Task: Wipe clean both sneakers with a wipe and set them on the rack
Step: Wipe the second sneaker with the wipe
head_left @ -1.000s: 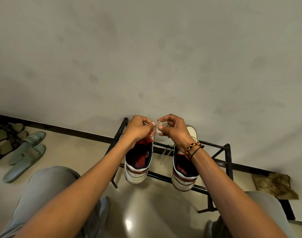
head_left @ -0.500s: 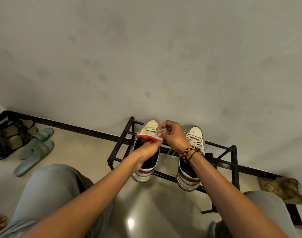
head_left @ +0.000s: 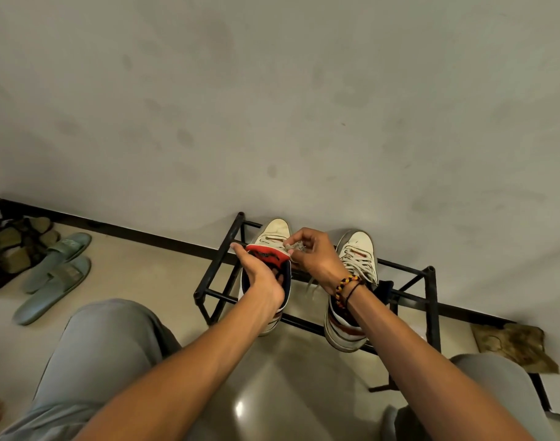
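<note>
Two off-white sneakers with red and navy trim stand side by side on a low black metal rack (head_left: 430, 294), toes to the wall. My left hand (head_left: 262, 274) holds the red tongue of the left sneaker (head_left: 274, 232), fingers inside the opening. My right hand (head_left: 315, 254) pinches the laces of that same sneaker above the tongue. The right sneaker (head_left: 358, 249) stands untouched, partly behind my right wrist, its laces hanging loose. No wipe shows in view.
A pair of grey-green slides (head_left: 54, 275) and dark sandals (head_left: 11, 246) lie on the floor at left. A crumpled brown cloth (head_left: 515, 345) lies at right by the wall. My grey-clad knees (head_left: 100, 351) frame the glossy floor in front of the rack.
My left hand dropped from the laces onto the left sneaker's tongue and opening. My right hand kept pinching the laces. The view tilted down slightly, showing both toes.
</note>
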